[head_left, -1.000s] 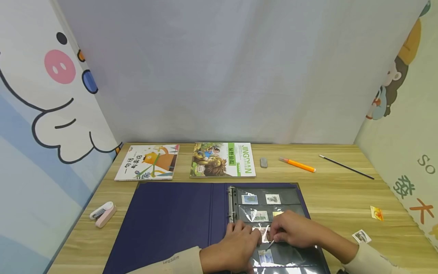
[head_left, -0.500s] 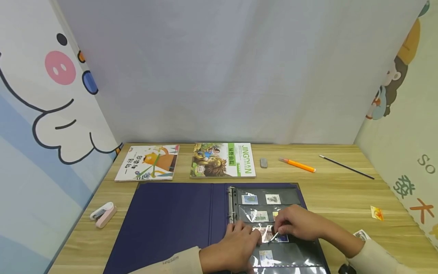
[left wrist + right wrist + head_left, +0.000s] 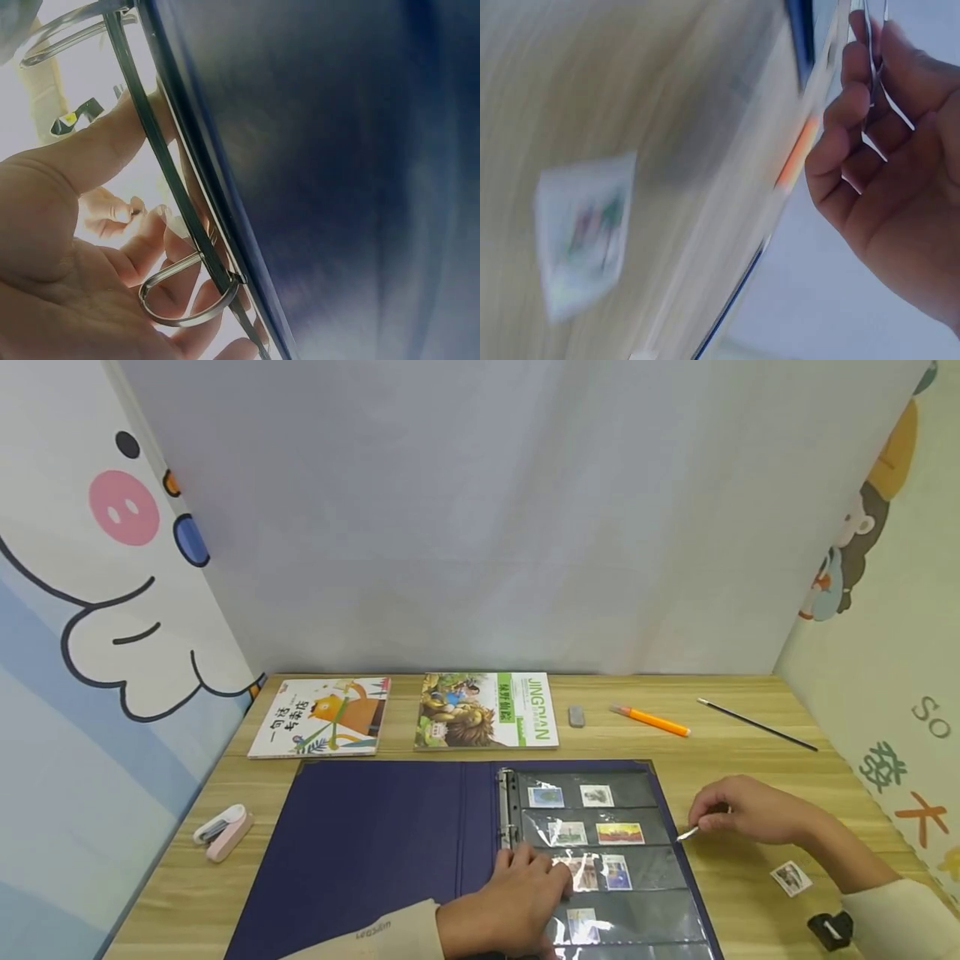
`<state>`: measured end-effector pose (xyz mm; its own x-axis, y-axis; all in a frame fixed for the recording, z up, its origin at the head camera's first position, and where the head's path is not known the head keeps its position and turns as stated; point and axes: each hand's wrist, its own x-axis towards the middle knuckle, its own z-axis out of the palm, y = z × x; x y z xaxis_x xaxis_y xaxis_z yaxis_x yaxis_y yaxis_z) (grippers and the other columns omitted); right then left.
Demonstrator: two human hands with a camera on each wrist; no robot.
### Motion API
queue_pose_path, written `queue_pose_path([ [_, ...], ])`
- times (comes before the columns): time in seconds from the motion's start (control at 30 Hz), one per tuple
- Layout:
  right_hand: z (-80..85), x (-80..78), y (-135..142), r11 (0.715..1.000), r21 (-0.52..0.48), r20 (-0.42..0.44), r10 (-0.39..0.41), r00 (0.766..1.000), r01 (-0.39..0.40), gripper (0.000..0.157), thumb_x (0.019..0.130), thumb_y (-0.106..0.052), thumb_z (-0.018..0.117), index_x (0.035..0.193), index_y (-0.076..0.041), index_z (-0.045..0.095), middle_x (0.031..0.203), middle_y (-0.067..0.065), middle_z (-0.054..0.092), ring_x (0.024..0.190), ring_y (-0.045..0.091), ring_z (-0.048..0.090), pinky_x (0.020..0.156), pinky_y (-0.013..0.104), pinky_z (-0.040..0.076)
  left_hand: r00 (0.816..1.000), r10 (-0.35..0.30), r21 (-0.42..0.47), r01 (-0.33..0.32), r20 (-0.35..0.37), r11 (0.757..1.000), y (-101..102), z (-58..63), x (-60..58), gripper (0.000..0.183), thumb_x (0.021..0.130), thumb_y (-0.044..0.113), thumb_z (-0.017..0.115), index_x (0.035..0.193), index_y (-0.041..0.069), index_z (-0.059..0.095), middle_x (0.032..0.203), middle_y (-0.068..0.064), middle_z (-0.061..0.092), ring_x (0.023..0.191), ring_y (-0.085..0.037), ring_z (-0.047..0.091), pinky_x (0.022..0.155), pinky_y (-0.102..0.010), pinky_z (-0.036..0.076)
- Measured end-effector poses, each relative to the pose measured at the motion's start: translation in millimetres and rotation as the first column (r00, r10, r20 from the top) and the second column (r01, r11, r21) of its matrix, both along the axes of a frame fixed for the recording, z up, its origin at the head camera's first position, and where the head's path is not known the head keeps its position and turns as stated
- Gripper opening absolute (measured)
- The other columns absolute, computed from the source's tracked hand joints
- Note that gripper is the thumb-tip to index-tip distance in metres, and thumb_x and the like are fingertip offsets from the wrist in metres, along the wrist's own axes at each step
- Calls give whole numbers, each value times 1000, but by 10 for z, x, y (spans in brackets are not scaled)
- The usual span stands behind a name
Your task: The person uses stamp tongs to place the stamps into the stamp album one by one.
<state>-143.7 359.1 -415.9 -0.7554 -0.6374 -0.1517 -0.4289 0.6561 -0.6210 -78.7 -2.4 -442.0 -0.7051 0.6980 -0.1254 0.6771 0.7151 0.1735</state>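
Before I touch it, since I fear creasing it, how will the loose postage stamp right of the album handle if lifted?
The postage stamp looks paper-thin, so probably light and easily bent. Lying on a smooth-looking tabletop, it may slide if pushed.

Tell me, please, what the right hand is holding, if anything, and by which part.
The right hand holds metal tweezers, pinched by their slim arms, with one end sticking out beyond the hand.

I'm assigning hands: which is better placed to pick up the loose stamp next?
Probably the right hand: it holds tweezers and is nearer the loose stamp; the left hand rests on the album.
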Motion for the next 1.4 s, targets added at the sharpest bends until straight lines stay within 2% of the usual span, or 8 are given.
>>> queue_pose_path([
  [0.17,-30,26,428,998,27,85,-64,994,62,14,94,-24,58,91,-17,69,85,-5,68,73,-6,51,63,21,43,1000,-4,-6,4,1,1000,-5,1,-3,62,54,50,87,103,33,53,102,11,56,107,-14,43,82,-35,33],
  [0.33,-89,117,833,997,9,154,-82,985,81,16,96,-17,55,94,-12,69,88,-6,69,75,-5,53,63,21,43,1000,-9,3,9,9,1000,-8,7,-4,61,55,49,87,103,33,53,103,11,56,107,-14,43,82,-35,33],
  [0.53,-119,245,1141,987,23,209,-159,965,157,17,96,-14,54,95,-5,68,90,-10,68,77,-6,53,63,21,43,1000,-2,0,2,2,1000,-14,1,-12,63,54,51,87,104,33,53,104,11,56,108,-14,43,82,-36,33],
  [0.63,-127,303,1233,981,47,213,-194,958,188,18,96,-14,54,95,-3,68,90,-13,67,76,-6,53,63,21,43,1000,-3,1,3,4,1000,-16,0,-16,63,54,51,87,104,33,53,104,11,56,108,-14,43,82,-36,34],
  [0.83,-150,421,1412,982,43,231,-188,955,182,18,96,-8,52,95,1,67,88,-17,66,73,-5,52,61,21,42,1000,-17,8,16,24,1000,-15,-1,-13,61,56,48,87,104,34,53,102,11,56,108,-14,42,82,-36,33],
  [0.97,-184,465,1487,978,64,207,-210,956,201,17,95,-8,53,94,0,67,86,-19,64,71,-6,48,60,20,39,1000,-11,-1,11,25,1000,-10,-5,-20,61,55,49,87,104,34,52,102,11,56,109,-15,43,83,-36,33],
  [1.17,-297,497,1503,978,7,238,-205,949,210,15,94,-8,55,91,-1,67,81,-19,62,66,-4,46,57,21,36,1000,-11,-4,11,29,1000,-3,-6,-28,61,56,50,87,104,35,52,102,11,56,109,-15,42,83,-36,33],
  [1.4,-344,502,1442,984,-28,165,-171,971,178,13,93,-5,55,87,-5,66,78,-20,58,65,-6,44,54,22,34,1000,-2,-8,2,28,1000,0,10,-18,62,54,50,87,104,35,53,102,11,56,108,-15,42,83,-36,33],
])
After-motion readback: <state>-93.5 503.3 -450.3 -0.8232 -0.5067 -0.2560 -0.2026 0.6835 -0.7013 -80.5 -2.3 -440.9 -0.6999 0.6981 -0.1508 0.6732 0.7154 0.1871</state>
